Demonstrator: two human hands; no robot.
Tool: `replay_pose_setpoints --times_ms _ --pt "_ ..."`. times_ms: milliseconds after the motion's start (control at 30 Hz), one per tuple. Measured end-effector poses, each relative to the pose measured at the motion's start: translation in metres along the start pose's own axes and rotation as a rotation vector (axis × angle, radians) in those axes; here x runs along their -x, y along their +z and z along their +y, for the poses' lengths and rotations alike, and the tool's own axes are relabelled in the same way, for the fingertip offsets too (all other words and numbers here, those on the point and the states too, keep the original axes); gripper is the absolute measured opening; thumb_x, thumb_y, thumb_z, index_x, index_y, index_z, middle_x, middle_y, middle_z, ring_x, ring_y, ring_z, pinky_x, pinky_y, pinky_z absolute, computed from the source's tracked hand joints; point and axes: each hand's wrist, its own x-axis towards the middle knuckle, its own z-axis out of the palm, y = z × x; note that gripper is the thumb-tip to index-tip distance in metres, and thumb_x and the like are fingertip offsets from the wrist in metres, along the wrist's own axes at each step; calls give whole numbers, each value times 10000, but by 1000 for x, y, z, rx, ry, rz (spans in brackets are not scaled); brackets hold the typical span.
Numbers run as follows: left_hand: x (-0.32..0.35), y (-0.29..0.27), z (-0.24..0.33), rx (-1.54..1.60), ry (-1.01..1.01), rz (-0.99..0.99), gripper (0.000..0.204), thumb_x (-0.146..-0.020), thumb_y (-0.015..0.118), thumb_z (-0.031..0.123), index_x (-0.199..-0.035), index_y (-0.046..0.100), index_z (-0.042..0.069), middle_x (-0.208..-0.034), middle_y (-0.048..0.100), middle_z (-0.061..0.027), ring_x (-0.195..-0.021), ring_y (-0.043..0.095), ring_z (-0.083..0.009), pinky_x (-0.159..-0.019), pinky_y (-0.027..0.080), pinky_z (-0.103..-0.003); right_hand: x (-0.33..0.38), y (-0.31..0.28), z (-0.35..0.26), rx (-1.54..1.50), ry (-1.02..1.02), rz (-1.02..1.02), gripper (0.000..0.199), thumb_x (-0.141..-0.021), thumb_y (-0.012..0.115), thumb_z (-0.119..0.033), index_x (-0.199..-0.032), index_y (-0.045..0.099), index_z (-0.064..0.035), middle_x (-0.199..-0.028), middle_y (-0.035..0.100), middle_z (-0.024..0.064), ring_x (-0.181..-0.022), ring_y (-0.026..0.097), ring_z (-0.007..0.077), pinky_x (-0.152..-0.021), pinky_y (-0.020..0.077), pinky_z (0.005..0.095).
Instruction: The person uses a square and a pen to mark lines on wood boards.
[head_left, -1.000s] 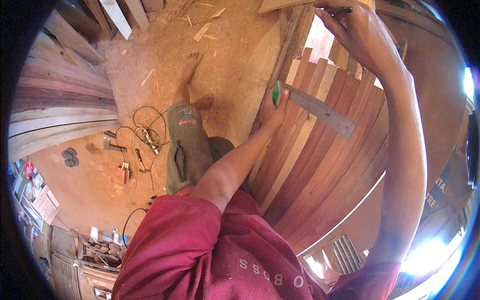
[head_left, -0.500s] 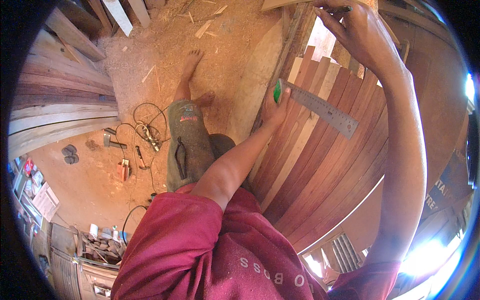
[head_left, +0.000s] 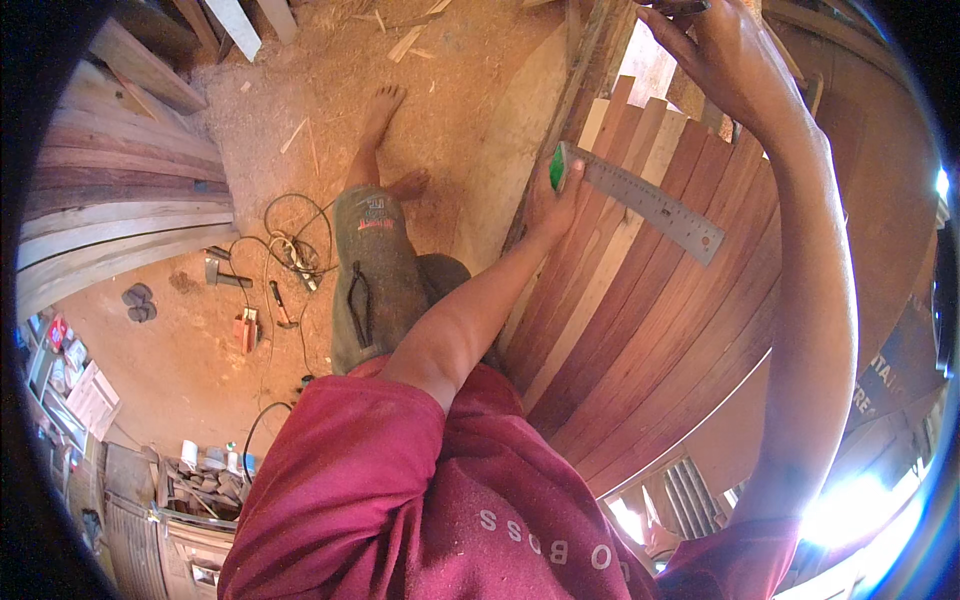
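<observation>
My left hand (head_left: 556, 206) is closed round the green stock of a try square (head_left: 650, 205). The square's steel ruled blade lies across a row of long wooden strips (head_left: 640, 320), pale and reddish-brown, set side by side. Up at the top edge of the view, past the uneven ends of the strips, my right hand (head_left: 718, 55) pinches a dark, slim pen-like marker (head_left: 688, 7). Its fingertips are partly cut off by the frame, and the marker's tip cannot be made out.
Stacked boards (head_left: 130, 205) stand at the left. On the dusty floor lie a coiled cable (head_left: 297, 250), a hammer (head_left: 280, 305) and a pair of dark sandals (head_left: 140, 302). Offcuts fill a box (head_left: 205, 490) at the lower left. Wood shavings (head_left: 405, 43) are scattered at the top.
The strips and the square sit slightly higher in the view. My right hand has shifted up a little, further past the top edge. Both hands keep their hold.
</observation>
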Motion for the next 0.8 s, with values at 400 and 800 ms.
replay_pose_setpoints --times_ms 400,800 --pt "1 0 2 17 -7 22 778 -948 571 671 -1394 528 34 -1315 601 -279 -1261 560 -438 -1054 428 -500 -2 14 -2 -35 56 -99 180 -923 643 -112 -1046 702 3 -928 726 228 -909 712 388 -815 561 468" --pt "2 -2 5 -11 34 0 704 -1008 547 581 -1399 518 -4 -1320 590 -271 -1258 559 -411 -1069 419 -464 0 21 1 -59 36 -81 202 -922 649 -121 -1077 689 2 -925 728 229 -903 711 393 -808 560 475"
